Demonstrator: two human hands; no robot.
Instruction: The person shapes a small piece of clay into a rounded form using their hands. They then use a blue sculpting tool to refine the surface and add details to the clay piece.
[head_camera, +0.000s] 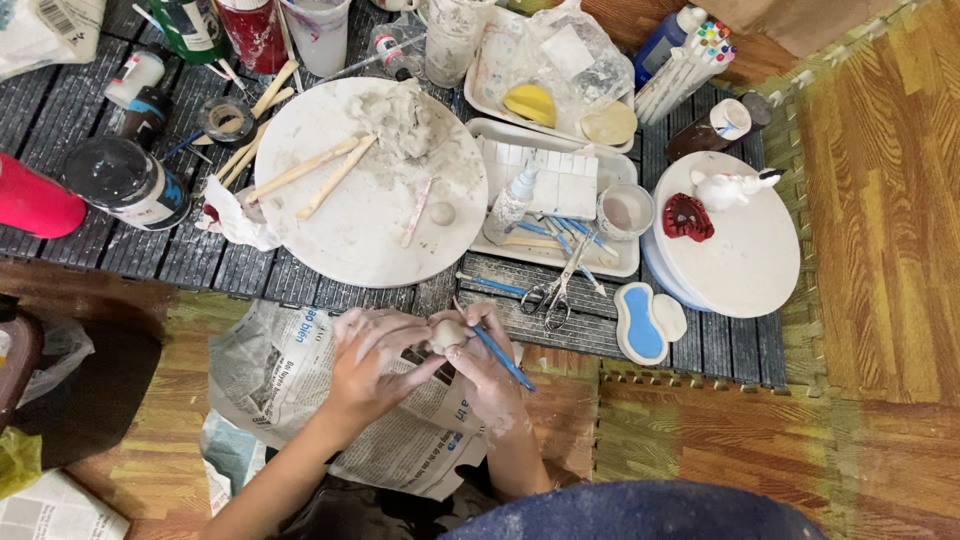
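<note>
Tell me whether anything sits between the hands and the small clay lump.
Nothing visible does. The left hand and right hand both already touch the small clay lump, held above the newspaper. The right hand also holds a blue-handled tool.

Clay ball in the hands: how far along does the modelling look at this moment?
Done: a white figure and a red piece sit on the right disc. In hand: the left hand cradles the clay ball while the right hand works it with a blue tool. Left: the ball looks unshaped, and a clay lump waits on the big disc.
</note>
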